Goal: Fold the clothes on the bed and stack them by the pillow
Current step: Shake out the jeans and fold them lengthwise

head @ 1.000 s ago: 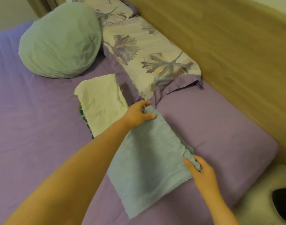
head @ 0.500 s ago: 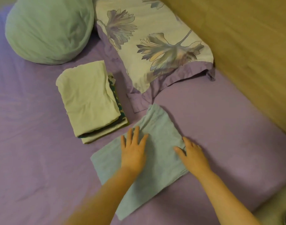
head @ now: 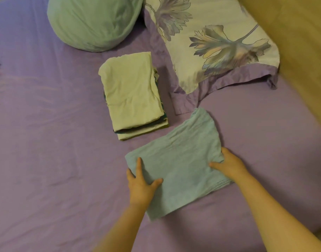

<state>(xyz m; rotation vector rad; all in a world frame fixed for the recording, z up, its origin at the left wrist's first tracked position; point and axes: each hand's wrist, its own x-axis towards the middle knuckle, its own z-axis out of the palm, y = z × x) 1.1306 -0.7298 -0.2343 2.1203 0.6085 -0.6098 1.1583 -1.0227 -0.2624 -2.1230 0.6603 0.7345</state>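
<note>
The folded light-blue garment (head: pixel 176 164) is lying flat on the purple bed sheet (head: pixel 46 142), just in front of the stack of folded clothes (head: pixel 132 99) and near the lower corner of the floral pillow (head: pixel 219 42). The left hand (head: pixel 141 186) is gripping the garment's left edge, with thumb and forefinger lying on top of the cloth and the other fingers hidden beneath or beside it. The right hand (head: pixel 229 164) is gripping the right edge, thumb on top and fingers curling round the side of the cloth. Folding of this item is judged to be complete; the step in hand appears to be the lift onto the stack. The stack is sitting just beside the floral pillow, with a pale yellow-green piece on top and darker layers showing at its lower and right edges. The next move is calling for an even lift from both edges so the folds are not slipping open, a short carry forward and to the left, and a square placement on the top piece. A round green cushion (head: pixel 94 20) is resting beyond the stack, and a wooden headboard (head: pixel 298 51) is bordering the bed at the right.
</note>
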